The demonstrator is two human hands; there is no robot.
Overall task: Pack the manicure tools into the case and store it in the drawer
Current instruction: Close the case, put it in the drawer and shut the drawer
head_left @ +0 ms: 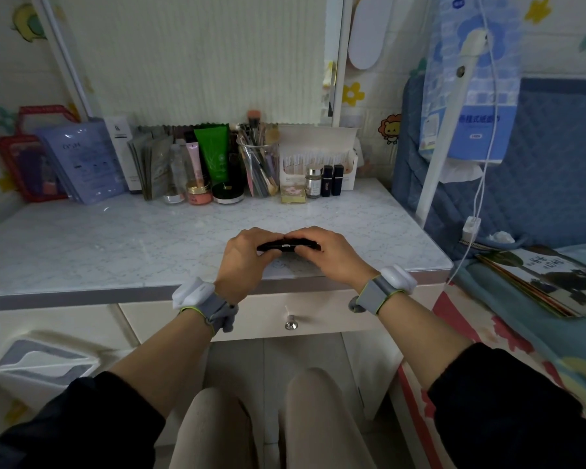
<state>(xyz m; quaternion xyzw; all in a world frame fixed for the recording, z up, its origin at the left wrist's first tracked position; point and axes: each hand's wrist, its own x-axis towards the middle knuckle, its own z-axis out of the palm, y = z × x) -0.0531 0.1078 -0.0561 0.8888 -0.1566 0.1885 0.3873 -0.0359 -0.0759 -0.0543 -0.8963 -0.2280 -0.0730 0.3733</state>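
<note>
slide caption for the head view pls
The left hand and right hand hold a slim black case at the desk edge, above the closed drawer.

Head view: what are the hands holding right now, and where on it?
The black case: the left hand grips its left end, the right hand its right end. The clasp shows between them.

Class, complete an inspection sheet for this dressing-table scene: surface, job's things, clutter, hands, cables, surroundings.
Surface: marbled tabletop, glossy.
Job's things: black case, looks closed, held near the table's front; drawer below is shut; loose manicure tools: nothing seen.
Clutter: green tube, brush cup and lipsticks along the back.
Hands: left hand and right hand each grip one end of the case.
Cables: white cable hangs at right to a white plug.
Surroundings: bed with a book at right; tissue pack hanging above.
</note>
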